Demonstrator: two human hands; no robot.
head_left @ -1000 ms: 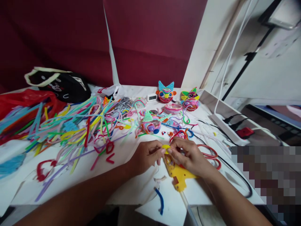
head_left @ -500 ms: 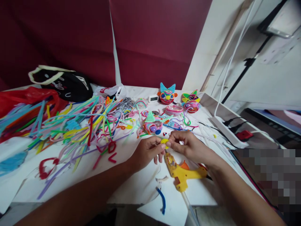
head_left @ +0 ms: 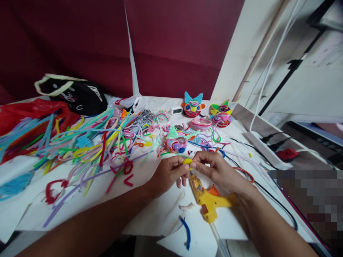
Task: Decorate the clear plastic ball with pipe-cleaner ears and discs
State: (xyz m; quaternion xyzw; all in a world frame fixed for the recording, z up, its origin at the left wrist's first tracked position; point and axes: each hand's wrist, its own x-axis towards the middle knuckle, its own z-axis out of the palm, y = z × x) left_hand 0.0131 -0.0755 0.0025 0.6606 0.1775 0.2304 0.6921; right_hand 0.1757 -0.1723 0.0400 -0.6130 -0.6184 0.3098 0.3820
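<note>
Between the fingertips of both hands is a small coiled yellow pipe cleaner (head_left: 188, 161). My left hand (head_left: 170, 172) pinches it from the left, thumb and forefinger closed on its edge. From the right, my right hand (head_left: 209, 165) pinches the same coil. Just below lies a yellow glue gun (head_left: 210, 203) with an orange trigger, its nozzle close under the coil and a clear glue stick out of its back end. Beyond my hands sits a pink, decorated piece (head_left: 175, 142) with a green pointed top and a purple ball.
Many loose pipe cleaners (head_left: 88, 142) cover the left of the table. Finished-looking face figures (head_left: 193, 107) stand at the back, near a small digital clock (head_left: 176, 110). A power strip (head_left: 268, 150) and black cables lie at right. A blue pipe-cleaner piece (head_left: 185, 232) lies near the front edge.
The view has shifted slightly, so things at the right appear farther right. Both hands still hold the yellow coil above the glue gun nozzle, with little visible movement.
</note>
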